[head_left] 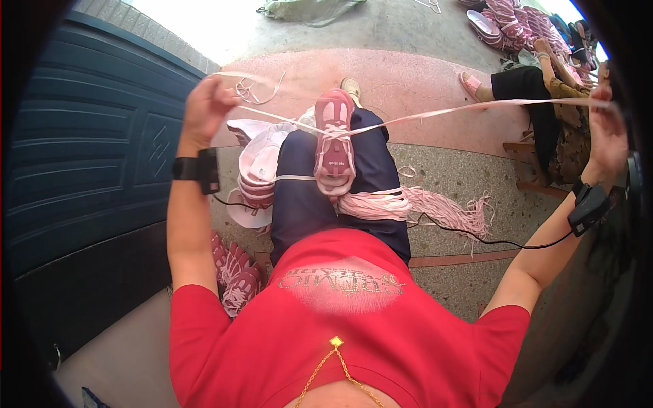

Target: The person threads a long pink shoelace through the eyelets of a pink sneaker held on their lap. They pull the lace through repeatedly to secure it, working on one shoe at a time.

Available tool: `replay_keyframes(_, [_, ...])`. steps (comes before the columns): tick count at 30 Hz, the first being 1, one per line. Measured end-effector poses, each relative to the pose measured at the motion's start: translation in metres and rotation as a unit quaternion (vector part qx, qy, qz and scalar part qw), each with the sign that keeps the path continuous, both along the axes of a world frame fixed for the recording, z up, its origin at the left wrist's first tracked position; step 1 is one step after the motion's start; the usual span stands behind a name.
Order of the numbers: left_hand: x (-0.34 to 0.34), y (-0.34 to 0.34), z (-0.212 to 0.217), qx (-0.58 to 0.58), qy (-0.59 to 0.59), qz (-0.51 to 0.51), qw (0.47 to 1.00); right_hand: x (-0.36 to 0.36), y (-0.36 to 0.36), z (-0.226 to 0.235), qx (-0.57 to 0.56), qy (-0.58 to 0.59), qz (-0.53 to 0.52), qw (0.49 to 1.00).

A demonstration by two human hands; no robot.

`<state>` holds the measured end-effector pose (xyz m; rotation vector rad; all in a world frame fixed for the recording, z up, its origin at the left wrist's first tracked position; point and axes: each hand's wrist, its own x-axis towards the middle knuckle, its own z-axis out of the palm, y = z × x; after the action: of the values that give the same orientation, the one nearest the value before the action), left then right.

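Over speckled floor (462, 183), pink shoe (334, 139) between raised left hand (204, 109), right hand (607, 132).

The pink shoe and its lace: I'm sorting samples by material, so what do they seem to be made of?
The shoe looks like matte pink mesh fabric with smoother synthetic overlays and paler trim; the weave itself is too small to confirm. The lace looks like flat woven textile tape, pale pink and unglossy: it runs thin and ribbon-like from the shoe to the left hand and the right hand.
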<state>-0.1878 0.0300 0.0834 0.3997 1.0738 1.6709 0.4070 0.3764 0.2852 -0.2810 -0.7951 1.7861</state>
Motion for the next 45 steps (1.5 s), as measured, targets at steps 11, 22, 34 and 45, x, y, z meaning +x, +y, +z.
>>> replay_keyframes(11, [-0.088,-0.105,-0.089,-0.181,-0.042,0.172,0.967,-0.159,-0.175,-0.276,0.046,-0.610,0.122,0.782])
replay_keyframes(22, [0.136,-0.010,-0.100,-0.214,0.219,-0.210,0.929,-0.254,-0.249,-0.351,0.396,-0.702,0.023,0.592])
replay_keyframes(34, [0.138,-0.028,-0.121,-0.269,0.319,-0.147,0.897,-0.278,-0.241,-0.333,0.638,-0.651,0.037,0.410])
replay_keyframes(45, [0.137,-0.022,-0.132,-0.260,0.624,-0.146,0.722,-0.270,-0.251,-0.344,0.516,-0.692,-0.074,0.499])
